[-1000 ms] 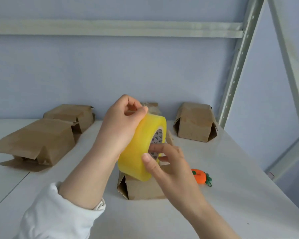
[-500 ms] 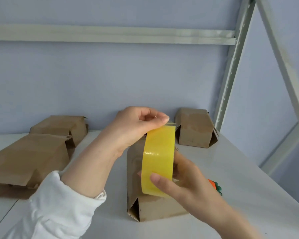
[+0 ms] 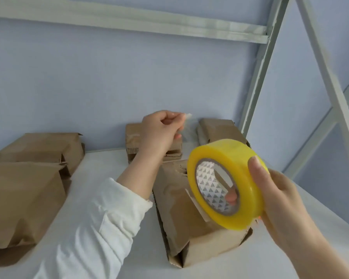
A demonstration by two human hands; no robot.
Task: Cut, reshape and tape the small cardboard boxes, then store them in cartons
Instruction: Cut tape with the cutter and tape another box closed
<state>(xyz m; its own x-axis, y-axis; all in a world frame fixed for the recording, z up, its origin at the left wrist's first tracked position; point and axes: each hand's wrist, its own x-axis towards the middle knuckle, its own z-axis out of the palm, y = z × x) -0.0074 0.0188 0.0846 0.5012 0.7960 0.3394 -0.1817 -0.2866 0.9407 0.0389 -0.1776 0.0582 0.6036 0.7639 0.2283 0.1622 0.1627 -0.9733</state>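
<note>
Flattened brown boxes (image 3: 24, 200) are sitting left and back on the white surface (image 3: 101, 164). The yellow tape roll (image 3: 226, 178) is hiding part of the near cardboard box (image 3: 189, 228), which is lying creased mid-surface, end flaps gaping. The right hand (image 3: 280, 198) is gripping the roll, and the left hand (image 3: 159, 129) is pinching the clear tape end (image 3: 186, 119) up high.

The tape roll (image 3: 228, 184) hides part of the near box (image 3: 181, 214); the left hand (image 3: 159, 131) covers much of a back box (image 3: 132, 137); the tape strip (image 3: 186, 125) it pinches is blurred; the left box (image 3: 18, 202) is cut by the edge.
</note>
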